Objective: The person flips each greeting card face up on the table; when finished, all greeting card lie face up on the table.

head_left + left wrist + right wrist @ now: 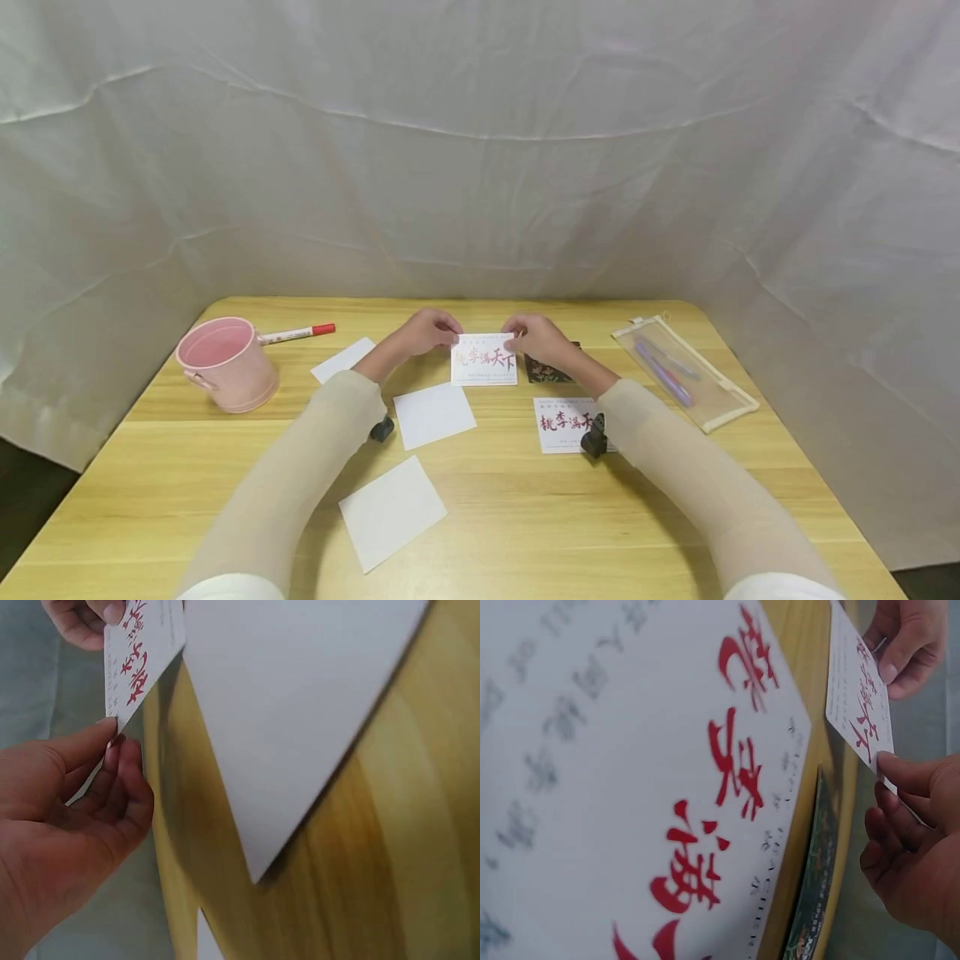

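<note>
A white card with red Chinese characters (483, 371) is held up near the back of the table. My left hand (426, 331) pinches its upper left corner between thumb and fingers. At the opposite upper corner, my right hand (542, 337) pinches it the same way. In the left wrist view the left hand (82, 802) shows its thumb on the card's edge. The right wrist view has the right hand (919, 832) gripping the other corner. A second card with red characters (562, 417) lies under the right wrist, and a dark flowered card (543, 371) lies behind the right forearm.
Blank white cards lie left of centre: one near the front (393, 512), one in the middle (435, 415), one partly behind the left arm (337, 360). A pink bucket (243, 379) and a red-capped marker (296, 334) stand left. A zip pouch with pens (705, 387) lies right.
</note>
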`<state>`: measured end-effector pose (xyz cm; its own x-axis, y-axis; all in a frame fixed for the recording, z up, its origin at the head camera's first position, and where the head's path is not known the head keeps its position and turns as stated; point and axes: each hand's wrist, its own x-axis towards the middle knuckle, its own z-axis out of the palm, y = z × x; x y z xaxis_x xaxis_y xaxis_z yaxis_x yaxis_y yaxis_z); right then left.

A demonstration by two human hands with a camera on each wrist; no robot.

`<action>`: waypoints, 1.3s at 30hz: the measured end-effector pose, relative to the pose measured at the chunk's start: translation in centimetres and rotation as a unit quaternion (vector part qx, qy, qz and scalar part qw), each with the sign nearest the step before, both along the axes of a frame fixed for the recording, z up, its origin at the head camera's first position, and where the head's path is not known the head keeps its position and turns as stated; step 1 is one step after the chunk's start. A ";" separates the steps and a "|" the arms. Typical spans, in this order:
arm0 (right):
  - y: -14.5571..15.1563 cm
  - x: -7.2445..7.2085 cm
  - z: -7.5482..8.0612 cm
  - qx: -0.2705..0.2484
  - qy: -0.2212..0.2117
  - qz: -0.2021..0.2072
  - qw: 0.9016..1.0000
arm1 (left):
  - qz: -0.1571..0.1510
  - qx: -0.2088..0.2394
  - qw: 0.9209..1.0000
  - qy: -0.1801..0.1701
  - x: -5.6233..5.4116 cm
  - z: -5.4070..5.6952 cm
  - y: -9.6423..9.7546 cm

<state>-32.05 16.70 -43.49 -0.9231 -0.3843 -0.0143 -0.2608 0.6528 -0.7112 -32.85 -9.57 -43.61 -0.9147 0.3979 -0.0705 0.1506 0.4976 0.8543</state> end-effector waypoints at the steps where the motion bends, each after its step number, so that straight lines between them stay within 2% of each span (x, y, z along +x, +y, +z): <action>1: 0.0 0.0 -0.1 0.007 -0.001 -0.001 1.000 | -0.004 -0.011 1.000 0.006 -0.1 -0.1 0.1; 8: 0.4 -0.5 -0.8 0.051 0.000 -0.010 0.999 | -0.017 -0.078 0.996 0.034 -0.9 -1.1 1.0; 14: 0.5 -0.6 -1.1 0.086 0.003 -0.009 0.996 | -0.015 -0.121 0.992 0.045 -0.8 -1.0 2.0; 20: 0.4 -0.9 -1.4 0.137 0.047 0.007 0.989 | -0.012 -0.134 0.990 0.050 -0.7 -1.0 2.1; 24: 0.1 -0.7 -1.4 0.145 0.057 0.003 0.988 | -0.012 -0.127 0.991 0.052 -0.5 -0.9 1.6; 27: -0.3 0.3 -1.2 0.105 0.054 -0.004 0.993 | -0.018 -0.111 0.992 0.050 0.2 -0.6 0.7; 32: -1.8 3.4 -0.4 0.036 0.044 0.020 0.998 | -0.027 -0.090 0.995 0.038 2.4 -0.2 -1.6; 39: -4.1 7.9 -0.5 0.039 0.030 0.073 0.996 | -0.050 -0.088 0.995 0.023 6.4 0.2 -3.9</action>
